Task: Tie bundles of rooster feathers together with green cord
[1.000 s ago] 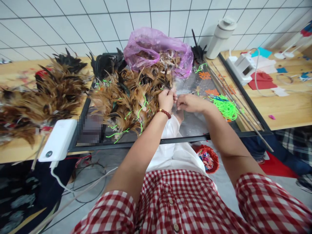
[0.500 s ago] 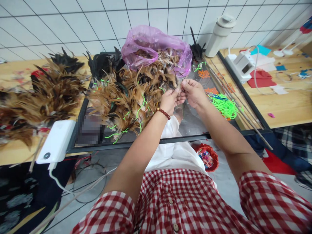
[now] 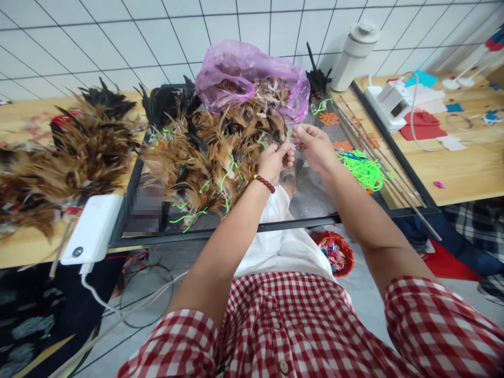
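Note:
My left hand (image 3: pixel 276 161), with a dark red bead bracelet (image 3: pixel 264 183) on its wrist, is closed in a pinch at the right edge of a heap of brown feathers (image 3: pixel 212 157). What its fingertips hold is too small to make out. A small gap away, my right hand (image 3: pixel 316 148) has its fingers curled and the thumb pressed to the forefinger. Anything between them is too fine to name. Bright green cords (image 3: pixel 229 170) run among the feathers. Behind both hands lies a purple plastic bag (image 3: pixel 293 102) with more feathers in it.
A black-framed glass tabletop (image 3: pixel 311 202) bears the heap. To the right are a bundle of green cord (image 3: pixel 364 170), thin sticks (image 3: pixel 394 184), a white bottle (image 3: pixel 354 55) and a power strip (image 3: pixel 388 113). A white power bank (image 3: pixel 92 228) sits at the left, beside more feathers (image 3: pixel 79 152).
My hands have come apart slightly. The fingertips met before; now my right hand is a little to the right. The feather heap looks the same.

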Demonstrator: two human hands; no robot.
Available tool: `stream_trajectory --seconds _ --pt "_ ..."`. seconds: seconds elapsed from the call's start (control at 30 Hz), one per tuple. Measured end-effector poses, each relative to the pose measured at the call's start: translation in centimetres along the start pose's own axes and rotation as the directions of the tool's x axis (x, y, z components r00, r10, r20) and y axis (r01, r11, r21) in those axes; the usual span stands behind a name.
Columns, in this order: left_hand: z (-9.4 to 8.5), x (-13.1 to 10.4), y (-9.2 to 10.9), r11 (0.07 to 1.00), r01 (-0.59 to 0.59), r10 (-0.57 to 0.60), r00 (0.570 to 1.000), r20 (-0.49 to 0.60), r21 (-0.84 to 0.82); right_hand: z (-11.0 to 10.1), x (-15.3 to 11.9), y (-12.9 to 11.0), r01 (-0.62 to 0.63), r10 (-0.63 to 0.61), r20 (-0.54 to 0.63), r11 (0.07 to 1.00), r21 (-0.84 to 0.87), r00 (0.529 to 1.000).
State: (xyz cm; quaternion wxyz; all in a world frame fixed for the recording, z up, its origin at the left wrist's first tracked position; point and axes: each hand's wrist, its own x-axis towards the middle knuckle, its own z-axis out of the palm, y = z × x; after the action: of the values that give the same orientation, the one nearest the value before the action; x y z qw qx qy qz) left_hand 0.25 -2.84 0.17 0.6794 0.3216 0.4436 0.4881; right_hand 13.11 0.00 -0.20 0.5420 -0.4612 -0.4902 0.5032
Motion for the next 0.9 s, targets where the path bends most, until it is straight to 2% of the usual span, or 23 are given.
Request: stream_trajectory --seconds 0.07,0.13,0.23,0.4,0.47,0.53,0.67,0.77,0.9 --pt "-0.1 0.1 0.1 1.0 -0.008 0.008 1.0 -0.001 -0.018 -0.4 -0.1 -0.4 -0.105 0.104 0.071 0.994 0.02 0.992" --pt "-0.3 0.0 0.2 0.999 -0.006 0.006 1.0 0.02 -0.035 -0.7 -0.3 -0.9 -0.198 0.186 0.193 0.979 0.047 0.963" --pt "-0.4 -0.3 0.5 0.999 0.034 -0.03 0.994 0.108 -0.035 -0.7 -0.8 -1.3 -0.262 0.224 0.359 0.963 0.06 0.906" --pt "-0.5 -0.7 0.7 0.992 0.119 -0.125 0.966 0.228 0.041 -1.0 -0.9 -1.5 -0.291 0.229 0.425 0.953 0.086 0.876" --pt "-0.5 -0.8 0.7 0.993 0.112 -0.12 0.961 0.248 0.047 -1.1 -0.8 -1.5 -0.309 0.235 0.425 0.944 0.114 0.874" --pt "-0.5 -0.8 0.6 0.994 0.098 -0.107 0.962 0.25 0.047 -1.2 -0.7 -1.4 -0.303 0.231 0.388 0.943 0.134 0.892" --pt "-0.3 -0.8 0.7 0.994 0.092 -0.101 0.97 0.223 0.051 -0.9 -0.4 -1.2 -0.211 0.18 0.235 0.971 0.115 0.955" --pt "-0.3 -0.7 0.6 0.994 0.082 -0.094 0.981 0.17 0.076 -0.5 -0.2 -0.9 -0.146 0.135 0.125 0.986 0.08 0.983" --pt "-0.4 -0.4 0.2 0.995 0.039 -0.051 0.991 0.128 0.096 -0.2 -0.3 -0.8 -0.117 0.114 0.106 0.993 0.022 0.988"
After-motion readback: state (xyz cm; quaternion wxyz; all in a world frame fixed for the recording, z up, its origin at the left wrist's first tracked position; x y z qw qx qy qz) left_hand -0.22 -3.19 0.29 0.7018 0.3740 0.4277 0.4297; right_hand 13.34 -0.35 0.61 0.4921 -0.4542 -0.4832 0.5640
